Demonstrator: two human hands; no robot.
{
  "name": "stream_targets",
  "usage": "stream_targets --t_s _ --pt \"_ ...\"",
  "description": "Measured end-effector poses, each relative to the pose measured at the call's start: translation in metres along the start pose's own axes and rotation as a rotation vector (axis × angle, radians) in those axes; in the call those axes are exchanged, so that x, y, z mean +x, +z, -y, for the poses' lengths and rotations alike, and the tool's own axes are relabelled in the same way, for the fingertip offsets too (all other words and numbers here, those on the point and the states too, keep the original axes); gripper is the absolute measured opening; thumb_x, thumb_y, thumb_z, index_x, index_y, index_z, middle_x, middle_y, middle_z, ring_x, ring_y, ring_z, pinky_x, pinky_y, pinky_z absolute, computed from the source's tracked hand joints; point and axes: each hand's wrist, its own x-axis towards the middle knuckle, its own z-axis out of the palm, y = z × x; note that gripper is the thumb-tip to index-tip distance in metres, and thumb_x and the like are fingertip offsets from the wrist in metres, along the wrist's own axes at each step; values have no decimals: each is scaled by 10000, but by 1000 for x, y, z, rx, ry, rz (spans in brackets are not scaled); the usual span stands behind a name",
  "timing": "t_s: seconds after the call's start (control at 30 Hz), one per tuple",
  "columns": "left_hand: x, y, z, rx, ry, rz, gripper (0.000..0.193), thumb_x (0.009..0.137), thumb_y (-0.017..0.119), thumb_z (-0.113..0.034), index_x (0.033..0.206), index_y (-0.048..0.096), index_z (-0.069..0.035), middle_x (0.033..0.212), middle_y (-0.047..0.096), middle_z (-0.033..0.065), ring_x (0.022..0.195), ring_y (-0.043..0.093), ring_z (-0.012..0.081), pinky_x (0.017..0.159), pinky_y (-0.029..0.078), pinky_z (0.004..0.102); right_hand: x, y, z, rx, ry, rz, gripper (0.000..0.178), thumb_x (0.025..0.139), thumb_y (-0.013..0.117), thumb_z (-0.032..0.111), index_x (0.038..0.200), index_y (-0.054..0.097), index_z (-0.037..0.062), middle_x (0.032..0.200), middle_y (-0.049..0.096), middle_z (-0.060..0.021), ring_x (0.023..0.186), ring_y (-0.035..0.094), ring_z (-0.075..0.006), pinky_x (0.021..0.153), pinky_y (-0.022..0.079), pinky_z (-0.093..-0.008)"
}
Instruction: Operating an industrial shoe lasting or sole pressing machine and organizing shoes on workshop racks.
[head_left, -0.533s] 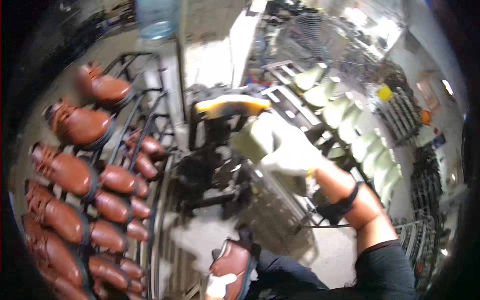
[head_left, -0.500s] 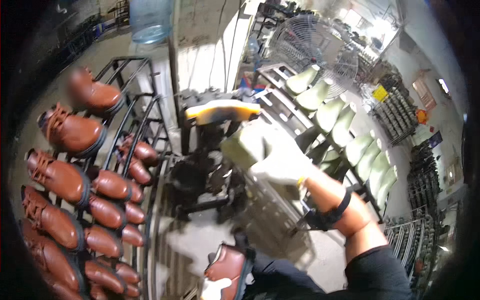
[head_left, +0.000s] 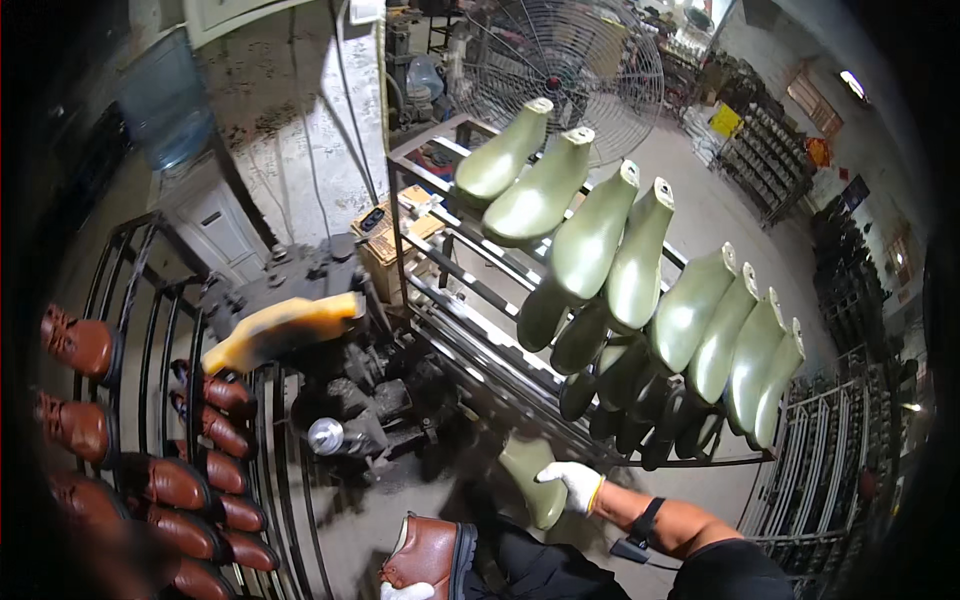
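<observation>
My right hand [head_left: 577, 487], in a white glove, grips an olive-green shoe last [head_left: 530, 478] low in front of me, beside my dark-clothed leg. The last hangs lengthwise, with its lower end pointing down. At the lower edge my left hand [head_left: 408, 591], also gloved in white and only partly in view, holds a brown leather shoe [head_left: 428, 552] with a thick black sole. A dark machine [head_left: 375, 400] with a worn yellow padded bar [head_left: 285, 325] stands ahead, slightly left of both hands.
To the right, a metal rack [head_left: 465, 385] carries several green shoe lasts [head_left: 585, 245]. At left another black rack [head_left: 140, 390] holds several brown shoes [head_left: 165, 480]. A large wire-guarded fan [head_left: 555, 80] stands behind, and a blue water bottle [head_left: 165, 105] sits at the far left.
My right hand has brought the green last down from near the yellow bar to beside my leg. The view has swung right; the left hand still holds the brown shoe.
</observation>
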Motion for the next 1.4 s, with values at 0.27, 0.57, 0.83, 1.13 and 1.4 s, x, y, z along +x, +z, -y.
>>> stream_targets --t_s 0.27,0.57,0.83,1.13,1.4 --pt "62 70 -45 34 -3 49 406 842 806 13 1230 687 4 1086 706 61 942 664 181 785 566 331 104 -56 53 414 -453 441 548 894 641 70 1399 497 -86 1305 644 -279 1201 652 -449 1072 537 -626" --pt "89 92 -42 -20 32 168 521 800 834 -12 1293 665 -11 1186 710 48 1048 677 176 896 574 347 228 -68 125 454 -828 74 329 1044 622 268 1326 611 99 1313 665 -113 1177 633 -333 998 565 -588" --pt "65 91 -40 -345 175 133 495 780 834 1 1255 702 -44 1206 727 36 1113 698 207 984 582 370 -25 135 6 -274 -506 400 962 926 797 478 1649 338 38 1535 554 -123 1385 533 -235 1195 393 -400" --pt "-29 99 -123 612 957 352 275 964 752 -131 1212 727 -15 1095 770 105 1006 725 287 911 561 378 -141 274 54 -1106 -1376 65 1328 680 981 491 1630 261 -96 1564 479 -287 1474 459 -372 1229 364 -447" --pt "-41 20 -108 51 464 96 226 943 748 -102 1124 704 26 988 741 88 829 706 167 798 584 312 -169 367 48 -1284 -1339 -14 1239 665 943 395 1621 315 -81 1511 534 -287 1404 544 -362 1186 420 -398"
